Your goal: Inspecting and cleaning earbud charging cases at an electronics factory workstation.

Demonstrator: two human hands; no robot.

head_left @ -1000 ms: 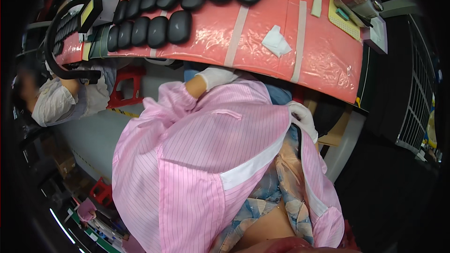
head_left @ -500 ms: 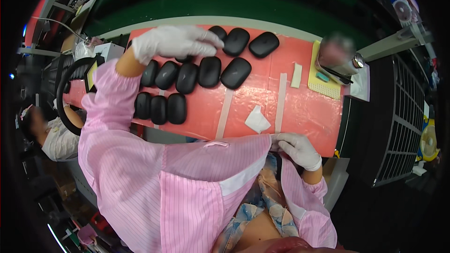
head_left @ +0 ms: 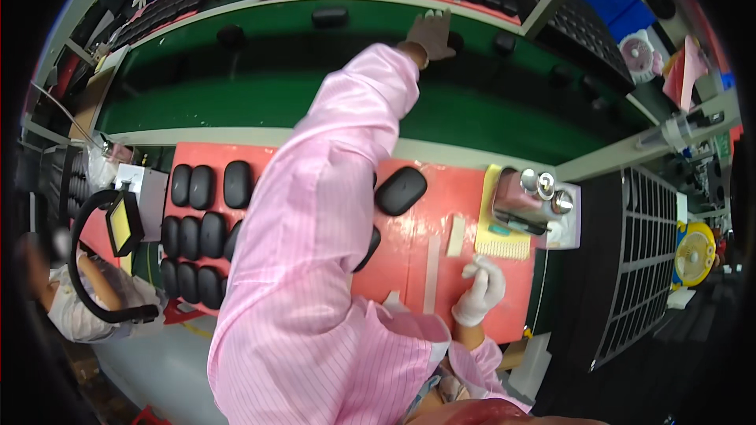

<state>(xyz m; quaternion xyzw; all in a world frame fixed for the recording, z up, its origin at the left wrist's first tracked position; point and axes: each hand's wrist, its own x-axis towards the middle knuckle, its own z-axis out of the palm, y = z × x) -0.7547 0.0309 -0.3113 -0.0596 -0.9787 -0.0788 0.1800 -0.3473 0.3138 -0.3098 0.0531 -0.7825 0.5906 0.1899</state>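
Black rounded cases [head_left: 402, 190] lie in rows on the pink-red mat [head_left: 409, 256]; my left sleeve hides part of them. My left arm stretches far across to the green belt [head_left: 189, 102]. There my left hand [head_left: 430, 35], in a white glove, has its fingers spread, beside a dark rounded case [head_left: 455, 42] that it partly covers; whether they touch, I cannot tell. Over the mat's right side, my gloved right hand [head_left: 479, 293] is raised with loosely bent fingers, and nothing shows in it. The pale strip [head_left: 456, 236] is just beyond it.
Other black cases [head_left: 329, 17] are on the belt. At the mat's right stands a container with metal-capped bottles [head_left: 545, 184] by a yellow pad [head_left: 504, 246]. A ring-shaped lamp [head_left: 77, 267] is at left, a black rack [head_left: 630, 267] at right. Other people sit left and across.
My left hand has gone from above the cases out to the far belt. My right hand has let go of my smock's edge and risen over the mat. The view has shifted.
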